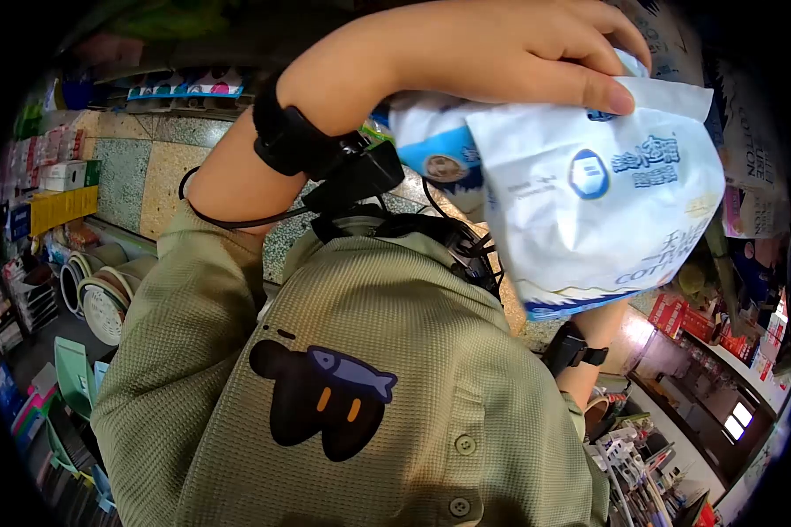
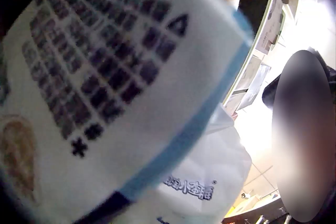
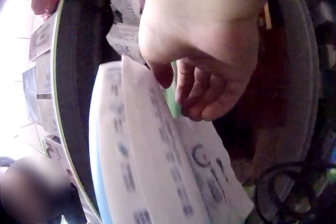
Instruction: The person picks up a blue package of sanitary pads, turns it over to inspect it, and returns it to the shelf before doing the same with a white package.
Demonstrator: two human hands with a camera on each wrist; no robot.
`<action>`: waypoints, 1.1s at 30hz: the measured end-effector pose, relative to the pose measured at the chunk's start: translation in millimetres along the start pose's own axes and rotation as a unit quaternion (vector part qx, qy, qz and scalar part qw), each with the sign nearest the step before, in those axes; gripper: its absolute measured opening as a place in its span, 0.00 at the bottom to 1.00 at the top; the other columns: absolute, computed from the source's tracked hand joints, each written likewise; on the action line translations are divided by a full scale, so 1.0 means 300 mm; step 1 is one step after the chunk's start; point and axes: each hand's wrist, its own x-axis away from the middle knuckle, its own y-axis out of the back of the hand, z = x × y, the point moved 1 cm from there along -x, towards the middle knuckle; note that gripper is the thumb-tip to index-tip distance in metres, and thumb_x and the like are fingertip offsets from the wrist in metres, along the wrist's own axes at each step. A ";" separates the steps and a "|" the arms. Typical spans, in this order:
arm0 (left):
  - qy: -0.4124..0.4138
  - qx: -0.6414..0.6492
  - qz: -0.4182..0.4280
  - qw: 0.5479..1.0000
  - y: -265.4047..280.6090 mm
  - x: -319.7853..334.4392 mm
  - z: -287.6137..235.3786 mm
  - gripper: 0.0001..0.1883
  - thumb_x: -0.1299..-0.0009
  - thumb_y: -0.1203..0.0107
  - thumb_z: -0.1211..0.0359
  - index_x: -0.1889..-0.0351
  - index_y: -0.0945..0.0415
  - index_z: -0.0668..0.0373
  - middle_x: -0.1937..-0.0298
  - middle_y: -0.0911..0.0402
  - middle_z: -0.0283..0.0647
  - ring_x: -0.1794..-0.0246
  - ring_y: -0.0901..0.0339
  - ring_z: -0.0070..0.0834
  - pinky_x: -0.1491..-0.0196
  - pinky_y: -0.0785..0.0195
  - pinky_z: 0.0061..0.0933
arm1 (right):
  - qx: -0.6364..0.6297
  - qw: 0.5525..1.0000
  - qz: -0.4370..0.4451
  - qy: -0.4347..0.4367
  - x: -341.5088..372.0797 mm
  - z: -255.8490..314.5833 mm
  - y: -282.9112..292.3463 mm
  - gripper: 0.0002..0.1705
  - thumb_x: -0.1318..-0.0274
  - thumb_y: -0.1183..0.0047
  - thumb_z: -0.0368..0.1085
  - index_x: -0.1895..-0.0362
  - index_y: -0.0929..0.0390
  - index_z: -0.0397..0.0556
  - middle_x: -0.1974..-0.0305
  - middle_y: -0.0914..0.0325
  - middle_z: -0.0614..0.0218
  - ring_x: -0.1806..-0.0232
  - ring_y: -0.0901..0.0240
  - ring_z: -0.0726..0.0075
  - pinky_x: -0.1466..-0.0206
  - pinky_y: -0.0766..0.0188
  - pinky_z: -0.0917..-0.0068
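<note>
A soft white packet of cotton tissues (image 1: 580, 202), printed in blue, is held up in front of the chest. My left hand (image 1: 545, 57) grips its upper edge, thumb on the near side. Left of its printed front shows a white panel with a light blue band (image 1: 444, 145) and a brown round picture. In the left wrist view a text-covered white panel (image 2: 115, 50) is very close. My right hand (image 3: 205, 61) has thumb and fingers curled at the packet's edge (image 3: 152, 145), beside a small green patch. The head view hides that hand behind the packet.
Other packets printed COTTON (image 1: 751, 132) are at the right. Pale round tubs (image 1: 105, 307) and a green plastic item (image 1: 75, 373) stand at the left. Red and white boxes (image 1: 690, 321) line the right side. Below is a tiled floor (image 1: 176, 171); a black cable (image 1: 246, 220) hangs from the left wrist.
</note>
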 end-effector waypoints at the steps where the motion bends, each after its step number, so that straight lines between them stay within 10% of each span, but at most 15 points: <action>1: 0.015 0.024 0.019 0.999 0.006 0.002 -0.005 0.17 0.29 0.51 0.59 0.60 0.22 0.65 0.43 0.32 0.47 0.48 0.31 0.37 0.47 0.37 0.31 | 0.017 0.999 -0.008 0.030 -0.019 0.032 0.005 0.34 0.38 0.62 0.55 0.44 0.36 0.35 0.51 0.27 0.49 0.52 0.27 0.58 0.52 0.28 0.65; 8: 0.090 0.116 0.106 0.983 -0.044 -0.007 -0.019 0.20 0.28 0.51 0.58 0.57 0.23 0.69 0.45 0.28 0.42 0.50 0.28 0.30 0.49 0.35 0.27 | 0.324 0.917 0.115 0.203 -0.102 0.236 -0.090 0.34 0.43 0.54 0.55 0.47 0.30 0.34 0.53 0.26 0.56 0.52 0.28 0.65 0.44 0.36 0.73; 10: 0.107 0.123 0.133 0.978 -0.061 -0.033 -0.035 0.18 0.27 0.53 0.63 0.73 0.27 0.71 0.42 0.33 0.49 0.48 0.33 0.30 0.46 0.39 0.29 | 0.413 0.878 0.079 0.230 -0.059 0.235 -0.221 0.32 0.44 0.51 0.53 0.49 0.27 0.36 0.56 0.24 0.60 0.52 0.29 0.69 0.47 0.36 0.76; 16: 0.121 0.164 0.155 0.967 -0.084 -0.062 -0.069 0.19 0.28 0.53 0.61 0.73 0.27 0.71 0.43 0.33 0.49 0.48 0.32 0.32 0.46 0.39 0.30 | 0.409 0.896 0.074 0.156 -0.045 0.267 -0.281 0.14 0.44 0.47 0.39 0.63 0.21 0.39 0.67 0.25 0.70 0.67 0.33 0.82 0.65 0.40 0.85; 33: -0.022 0.109 0.157 0.981 -0.108 -0.114 -0.149 0.23 0.30 0.48 0.59 0.83 0.28 0.68 0.49 0.29 0.57 0.57 0.26 0.37 0.54 0.33 0.31 | 0.288 0.911 0.080 0.286 0.039 0.223 -0.292 0.14 0.50 0.49 0.37 0.77 0.26 0.35 0.69 0.28 0.56 0.71 0.37 0.72 0.67 0.41 0.76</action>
